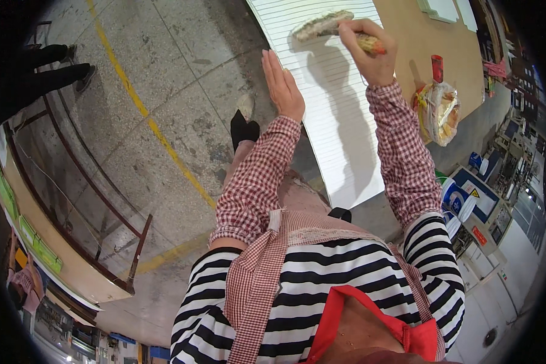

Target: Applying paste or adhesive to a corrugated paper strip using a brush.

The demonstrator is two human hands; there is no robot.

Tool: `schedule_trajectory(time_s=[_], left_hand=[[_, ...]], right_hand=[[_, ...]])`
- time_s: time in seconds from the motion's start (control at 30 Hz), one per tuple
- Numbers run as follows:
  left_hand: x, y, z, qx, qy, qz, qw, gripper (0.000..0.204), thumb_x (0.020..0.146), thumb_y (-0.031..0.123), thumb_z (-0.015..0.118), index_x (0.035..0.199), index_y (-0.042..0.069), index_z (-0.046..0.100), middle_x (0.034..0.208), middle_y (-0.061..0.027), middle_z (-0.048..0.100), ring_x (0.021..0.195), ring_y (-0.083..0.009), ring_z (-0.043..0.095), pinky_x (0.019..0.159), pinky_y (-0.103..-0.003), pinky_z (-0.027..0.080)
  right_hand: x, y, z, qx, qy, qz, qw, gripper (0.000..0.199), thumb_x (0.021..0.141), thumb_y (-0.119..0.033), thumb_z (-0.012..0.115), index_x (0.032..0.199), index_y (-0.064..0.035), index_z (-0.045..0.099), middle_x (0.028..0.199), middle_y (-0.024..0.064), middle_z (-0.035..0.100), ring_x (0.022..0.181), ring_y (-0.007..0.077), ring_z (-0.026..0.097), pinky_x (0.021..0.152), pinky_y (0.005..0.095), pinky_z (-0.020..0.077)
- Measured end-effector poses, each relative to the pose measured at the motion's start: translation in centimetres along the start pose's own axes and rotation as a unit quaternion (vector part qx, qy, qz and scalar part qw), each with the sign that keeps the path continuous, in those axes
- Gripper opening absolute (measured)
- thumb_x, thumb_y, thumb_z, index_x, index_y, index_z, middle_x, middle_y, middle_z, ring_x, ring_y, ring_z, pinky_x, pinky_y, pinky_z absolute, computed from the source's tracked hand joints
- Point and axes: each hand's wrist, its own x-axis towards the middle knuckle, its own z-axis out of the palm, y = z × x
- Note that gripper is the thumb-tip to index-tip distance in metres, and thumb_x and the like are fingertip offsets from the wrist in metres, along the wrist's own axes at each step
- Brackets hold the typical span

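A long white strip (346, 139), crossed by many fine parallel lines, runs over the table in front of me. It looks like overlapped paper sheets, but I cannot tell for sure. My right hand (370, 51) is closed round the handle of a wide brush (323, 25) with pale, shaggy bristles. Those bristles are at the far part of the strip, and whether they touch it is unclear. My left hand (283, 85) rests along the strip's left edge, fingers stretched out and holding nothing. Shadows of the right arm and brush fall across the white surface.
Right of the strip, a plastic-wrapped bundle (440, 112) with a red-topped handle sits at the edge of the tan tabletop (415, 45). White stacks lie at the far right. Another table (60, 236) with green items stands left; a person's dark-trousered legs (57, 76) show beyond.
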Motion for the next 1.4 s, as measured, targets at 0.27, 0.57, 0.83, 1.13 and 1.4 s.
schedule_trajectory(time_s=[0.27,0.57,0.83,1.13,1.4], left_hand=[[0.0,-0.9,-0.7,0.044,0.022,0.020,0.999,0.048,0.102,0.019,0.029,0.147,0.002,0.024,0.153,-0.0193,0.019,0.142,-0.0330,0.019,0.115,-0.041,0.018],[-0.1,-1.6,0.1,0.031,0.016,0.028,0.999,0.049,0.102,0.022,0.028,0.147,0.004,0.024,0.152,-0.0169,0.025,0.141,-0.0352,0.020,0.115,-0.043,0.018],[-0.1,-1.6,-0.1,0.026,0.023,0.031,0.999,0.049,0.102,0.021,0.029,0.147,0.003,0.025,0.151,-0.0169,0.028,0.140,-0.0353,0.023,0.114,-0.043,0.021],[-0.1,-1.0,-0.4,0.026,0.009,0.027,0.999,0.049,0.102,0.021,0.029,0.147,0.002,0.023,0.152,-0.0171,0.024,0.141,-0.0348,0.020,0.115,-0.042,0.019],[-5.0,1.2,-0.3,0.002,0.022,0.014,1.000,0.051,0.102,0.021,0.027,0.149,0.003,0.020,0.154,-0.0172,0.019,0.143,-0.0357,0.015,0.116,-0.043,0.016]], right_hand=[[-6.6,-2.7,-2.9,-0.085,-0.076,0.011,0.993,0.008,0.079,-0.006,0.069,0.081,0.0005,0.065,0.072,0.0061,0.065,0.064,0.0108,0.060,0.058,0.0247,0.0481],[-6.9,-0.9,-2.0,-0.086,-0.044,-0.011,0.995,0.009,0.076,-0.004,0.070,0.080,0.0017,0.064,0.073,0.0093,0.065,0.066,0.0164,0.063,0.060,0.0274,0.0496],[-7.2,-4.0,-3.4,-0.065,-0.022,-0.013,0.998,0.008,0.077,-0.003,0.069,0.077,0.0022,0.063,0.075,0.0099,0.065,0.073,0.0181,0.067,0.062,0.0278,0.0507],[-13.0,-3.3,-5.1,-0.110,-0.085,-0.003,0.990,0.008,0.073,0.000,0.069,0.078,0.0005,0.063,0.075,0.0107,0.064,0.066,0.0202,0.064,0.062,0.0296,0.0511],[-7.8,-3.7,-4.0,-0.067,-0.014,-0.044,0.997,0.008,0.075,0.001,0.068,0.081,0.0023,0.063,0.074,0.0108,0.063,0.069,0.0189,0.065,0.064,0.0296,0.0513]])
